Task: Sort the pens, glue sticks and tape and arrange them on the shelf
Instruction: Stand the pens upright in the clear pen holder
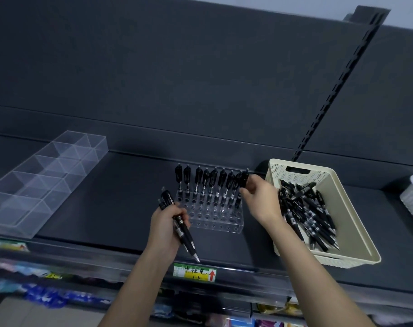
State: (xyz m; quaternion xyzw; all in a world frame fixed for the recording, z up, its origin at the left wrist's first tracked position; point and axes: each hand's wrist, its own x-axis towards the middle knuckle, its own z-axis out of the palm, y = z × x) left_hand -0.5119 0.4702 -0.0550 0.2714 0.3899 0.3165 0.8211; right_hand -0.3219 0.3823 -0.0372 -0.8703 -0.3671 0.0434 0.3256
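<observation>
A: What sits left on the dark shelf [118, 208]?
B: I see a clear divided plastic tray [47, 178]. My left hand [167, 223] grips a bundle of black click pens [184, 230].
A: And right?
B: My right hand [259, 197] pinches one black pen [244, 178] at the back row of the clear acrylic holed stand [215, 220]; loose pens [304, 215] lie in the cream perforated basket [349, 232].
</observation>
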